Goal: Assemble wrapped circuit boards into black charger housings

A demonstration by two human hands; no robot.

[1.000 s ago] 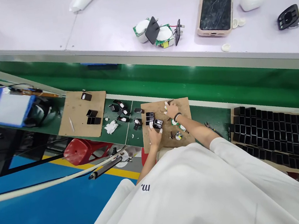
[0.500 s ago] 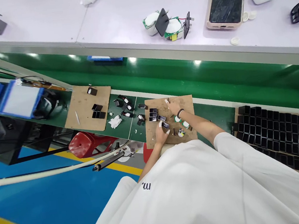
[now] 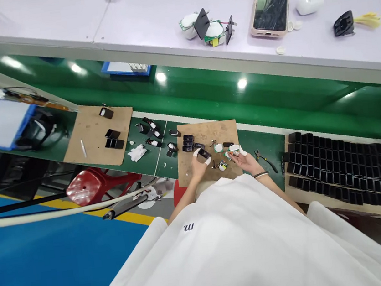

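My left hand (image 3: 198, 167), with white-covered fingertips, is closed around a small open black case (image 3: 204, 153) over the brown board (image 3: 205, 129). In my right hand (image 3: 248, 162) is a green circuit board with a white pad (image 3: 234, 148), held near the board's right edge. A second white-padded circuit board (image 3: 218, 148) lies between the hands. Closer to my body rests a circuit board with a yellow part (image 3: 222, 165). Beyond my left hand stand several open black cases (image 3: 187, 143).
Cutting pliers (image 3: 266, 160) lie right of the board. Rows of black cases (image 3: 344, 162) fill a tray farther right. Black plug parts (image 3: 151, 132) and a crumpled white cloth (image 3: 137, 153) lie left. A pale shelf (image 3: 149, 19) with a phone (image 3: 270, 12) crosses above; a red stool (image 3: 85, 186) stands lower left.
My right hand has come back from the board's far side to its right edge and now holds a circuit board. My left hand keeps the black case. The view has shifted slightly.
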